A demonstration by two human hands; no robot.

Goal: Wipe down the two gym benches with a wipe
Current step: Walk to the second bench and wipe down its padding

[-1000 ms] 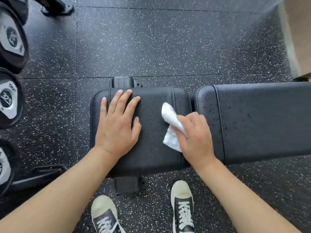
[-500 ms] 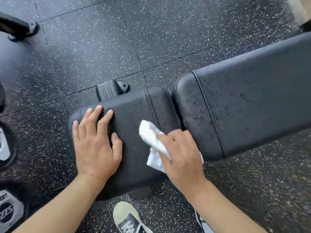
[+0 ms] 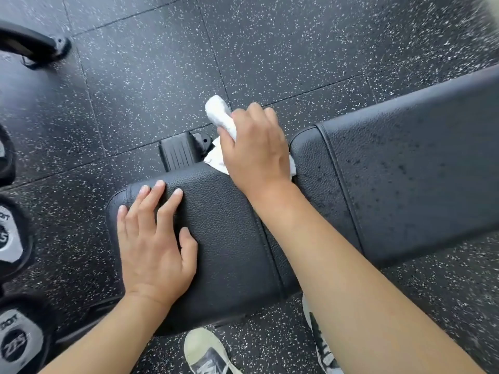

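Floor [image 3: 151, 85]: black rubber gym tiles with white flecks all over, seams between the tiles easy to see.
Seat surface [image 3: 229, 238]: short black pad with a pebbly leather-look grain and a stitched seam down its right side, sitting right in front of the person.
Long surface [image 3: 405, 168]: the bigger back pad just to the right, split from the seat pad by a narrow gap; it has dark spots and speckles scattered over it, look like wet drops.
Frame bits: a ribbed black foot [image 3: 176, 155] pokes out at the far edge of the seat pad.
Left hand [image 3: 154, 238]: flat on the seat pad near its left end, fingers straight and a bit spread, holding nothing.
Right hand [image 3: 256, 147]: out at the far right corner of the seat pad, by the gap, fingers curled round the wipe.
Wipe [image 3: 220, 117]: white and crumpled, one rolled end sticks out past the fingers over the floor, the rest is bunched under the palm against the pad edge.
Left side of room: round dumbbell ends [image 3: 16, 344] with grey faces, printed numbers too blurry to trust.
Top left: a black rack foot [image 3: 32, 44].
Bottom: two sneakers, one [image 3: 205, 352] with a pale toe cap.
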